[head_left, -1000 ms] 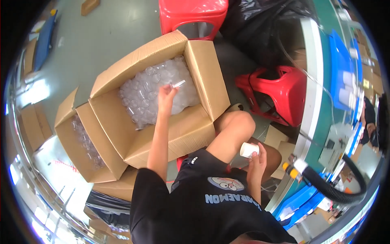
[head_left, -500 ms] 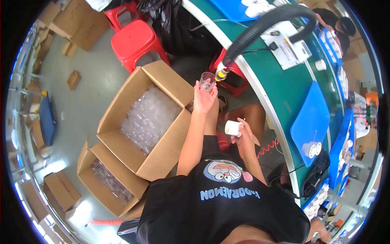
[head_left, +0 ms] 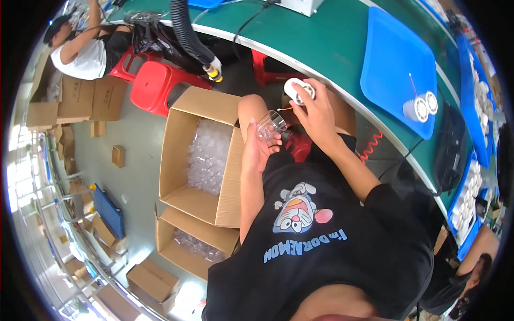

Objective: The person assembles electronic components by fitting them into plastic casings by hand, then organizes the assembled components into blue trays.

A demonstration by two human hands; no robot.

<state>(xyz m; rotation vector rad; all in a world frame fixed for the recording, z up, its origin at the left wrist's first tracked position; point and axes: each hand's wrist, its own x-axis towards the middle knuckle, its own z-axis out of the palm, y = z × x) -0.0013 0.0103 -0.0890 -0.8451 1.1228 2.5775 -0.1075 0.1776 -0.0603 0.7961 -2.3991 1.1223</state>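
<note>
My left hand is palm up with its fingers curled round a clear plastic cup, its mouth tilted up and to the right. Just above and right of it, my right hand grips a white cylindrical plastic piece, its ringed, slotted end showing. From near the right fingers a thin wire with a small pale tip sticks out toward the cup's rim. The cup and the white piece are apart. Beyond them, a black ribbed hose ends in a yellow-banded nozzle, away from both hands.
Left of my legs stands an open cardboard box of clear plastic cups, with a second box nearer. On the green table, a blue tray bears two white cylinders. Red stools stand beyond; a person is far left.
The view has swung right. My right hand has risen from my lap to beside the cup, turning the white piece. The cup, formerly at the hose nozzle, is now away from it, lower.
</note>
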